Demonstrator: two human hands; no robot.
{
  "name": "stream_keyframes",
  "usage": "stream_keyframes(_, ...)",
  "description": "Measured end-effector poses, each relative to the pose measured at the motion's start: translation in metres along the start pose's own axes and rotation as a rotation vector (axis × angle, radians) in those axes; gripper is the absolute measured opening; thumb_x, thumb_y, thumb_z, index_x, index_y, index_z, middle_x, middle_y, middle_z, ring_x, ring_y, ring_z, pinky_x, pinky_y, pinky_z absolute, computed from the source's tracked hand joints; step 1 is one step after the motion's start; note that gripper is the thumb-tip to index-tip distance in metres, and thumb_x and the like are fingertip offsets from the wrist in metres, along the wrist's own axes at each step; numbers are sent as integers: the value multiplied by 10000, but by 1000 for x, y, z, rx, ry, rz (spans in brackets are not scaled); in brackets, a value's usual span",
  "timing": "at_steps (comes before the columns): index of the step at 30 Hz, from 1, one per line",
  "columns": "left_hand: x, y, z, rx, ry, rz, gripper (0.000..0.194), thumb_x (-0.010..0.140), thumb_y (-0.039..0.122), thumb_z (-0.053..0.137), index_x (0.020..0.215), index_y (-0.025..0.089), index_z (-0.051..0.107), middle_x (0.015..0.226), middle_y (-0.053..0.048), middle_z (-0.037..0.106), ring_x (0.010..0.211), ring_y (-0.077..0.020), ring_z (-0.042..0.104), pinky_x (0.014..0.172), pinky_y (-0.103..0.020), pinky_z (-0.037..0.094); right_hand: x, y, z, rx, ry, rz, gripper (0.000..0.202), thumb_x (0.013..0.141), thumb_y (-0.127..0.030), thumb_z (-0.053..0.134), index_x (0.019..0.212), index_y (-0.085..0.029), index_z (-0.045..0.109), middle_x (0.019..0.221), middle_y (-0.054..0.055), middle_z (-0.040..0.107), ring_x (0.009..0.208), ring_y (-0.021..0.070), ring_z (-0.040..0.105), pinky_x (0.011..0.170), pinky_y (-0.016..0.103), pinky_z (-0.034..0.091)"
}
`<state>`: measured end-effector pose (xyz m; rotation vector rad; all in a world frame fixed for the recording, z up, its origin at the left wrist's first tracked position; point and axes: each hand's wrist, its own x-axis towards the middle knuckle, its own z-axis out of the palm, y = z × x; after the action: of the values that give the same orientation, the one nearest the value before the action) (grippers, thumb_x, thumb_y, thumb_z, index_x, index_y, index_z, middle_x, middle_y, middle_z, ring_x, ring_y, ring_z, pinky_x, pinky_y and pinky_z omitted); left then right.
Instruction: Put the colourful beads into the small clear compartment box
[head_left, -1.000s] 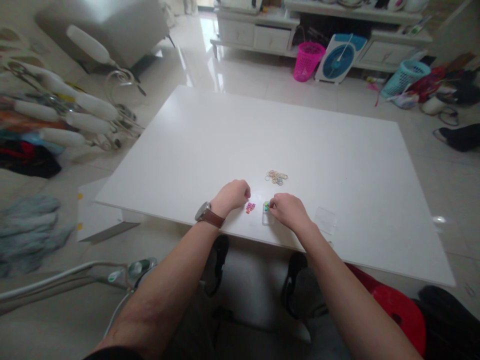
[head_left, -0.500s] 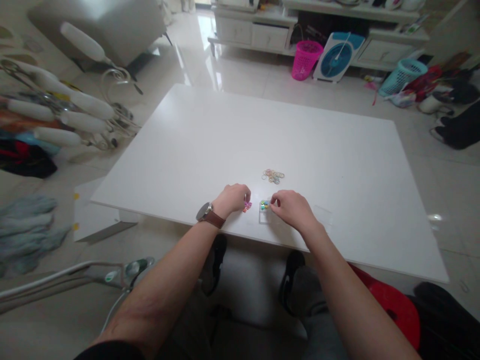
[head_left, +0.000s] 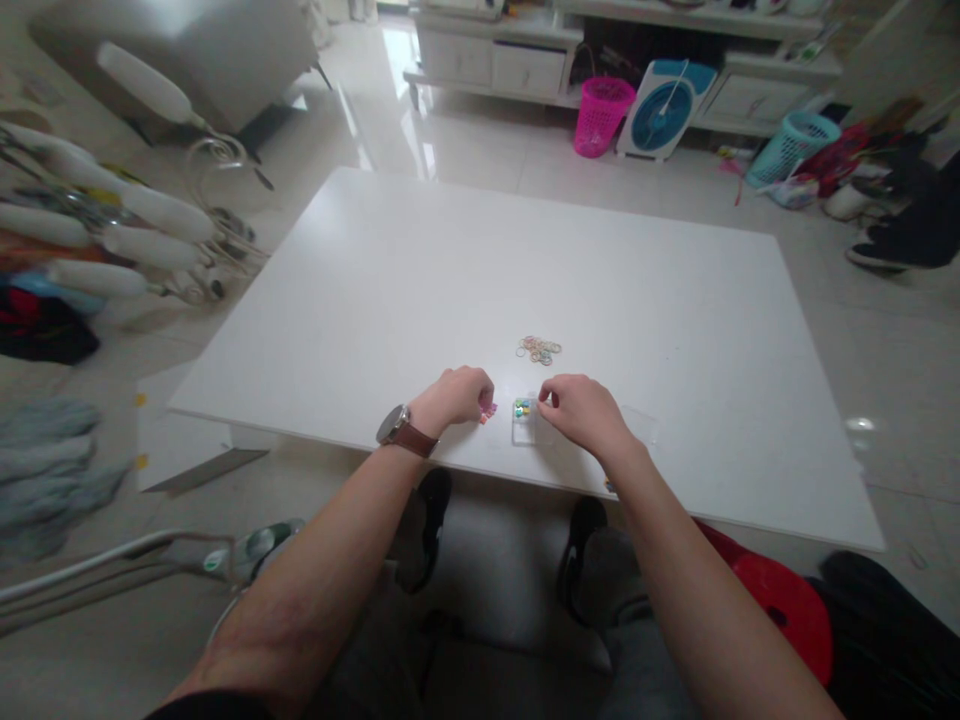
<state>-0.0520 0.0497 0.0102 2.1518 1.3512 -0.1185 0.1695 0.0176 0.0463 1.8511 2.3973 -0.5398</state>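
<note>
My left hand point(head_left: 463, 396), with a watch point(head_left: 394, 424) at its wrist, has its fingers curled down at a small pile of pink and purple pieces point(head_left: 487, 413) on the white table point(head_left: 420, 270). A clear box point(head_left: 527, 434) stands right of the pile, with green, blue and yellow pieces point(head_left: 521, 408) in its upper left part. Over the box's right side is my right hand point(head_left: 581, 405), thumb and forefinger pinched; anything between them is too small to make out. Several thin rings point(head_left: 541, 348) lie heaped beyond the box.
A clear lid-like piece point(head_left: 641, 425) lies right of my right hand. Small dark items point(head_left: 610, 485) sit at the near edge beside my right forearm. Beyond the table stand a pink basket point(head_left: 602, 115) and a blue fan point(head_left: 666, 110).
The view has shifted slightly, moving the table a little left in the picture. Small dark items now show beside my right forearm. Both hands stay near the same places.
</note>
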Motion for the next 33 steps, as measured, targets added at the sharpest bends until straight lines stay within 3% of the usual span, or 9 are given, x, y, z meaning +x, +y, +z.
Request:
stream_keyframes(6, -1, 9, 11, 128, 20, 16, 183, 851, 270, 647, 718, 186, 741, 769, -91, 742, 768, -213, 678, 754, -326, 447, 1, -2, -1, 7, -18, 6, 183, 911, -303, 590, 886, -242, 761, 926, 48, 747, 841, 200, 641, 675, 285, 388)
stream_keyframes(9, -1, 10, 4, 88, 12, -5, 179, 833, 280, 677, 703, 170, 733, 768, -96, 744, 753, -199, 671, 747, -313, 457, 1, 0, 0, 14, -4, 2, 177, 910, -300, 593, 874, -236, 754, 910, 46, 740, 831, 197, 635, 669, 285, 382)
stream_keyframes(12, -2, 5, -14, -181, 15, -40, 75, 759, 227, 730, 739, 157, 743, 748, -76, 741, 695, -169, 647, 664, -280, 455, 1, 3, 2, 38, 61, -33, 156, 909, -270, 598, 854, -224, 737, 890, 44, 723, 816, 194, 622, 679, 291, 390)
stream_keyframes(16, -4, -3, -39, -715, 213, -45, 120, 784, 228, 714, 846, 128, 739, 793, -79, 746, 705, -138, 639, 640, -249, 466, 3, 2, 4, 147, 232, -176, 125, 914, -203, 595, 858, -203, 707, 892, 55, 692, 862, 205, 612, 764, 310, 433)
stream_keyframes(18, -6, -3, -44, -910, 249, -24, 160, 772, 257, 748, 853, 120, 733, 779, -76, 738, 698, -127, 629, 653, -248, 478, 4, -1, 6, 230, 326, -281, 109, 922, -183, 595, 893, -201, 699, 919, 64, 688, 904, 217, 613, 816, 327, 453)
stream_keyframes(24, -8, 8, -39, -1068, -6, 32, 201, 751, 259, 789, 892, 117, 769, 799, -78, 749, 691, -122, 629, 660, -254, 482, 5, -13, 8, 364, 488, -472, 136, 968, -194, 572, 1017, -223, 695, 984, 73, 692, 946, 229, 614, 839, 346, 477)
stream_keyframes(33, -10, 17, -39, -1027, -106, 40, 173, 806, 267, 732, 859, 115, 796, 700, -58, 719, 638, -104, 597, 598, -225, 435, 3, -12, 12, 345, 439, -404, 127, 963, -221, 590, 927, -191, 708, 862, 57, 716, 817, 198, 642, 780, 303, 458)
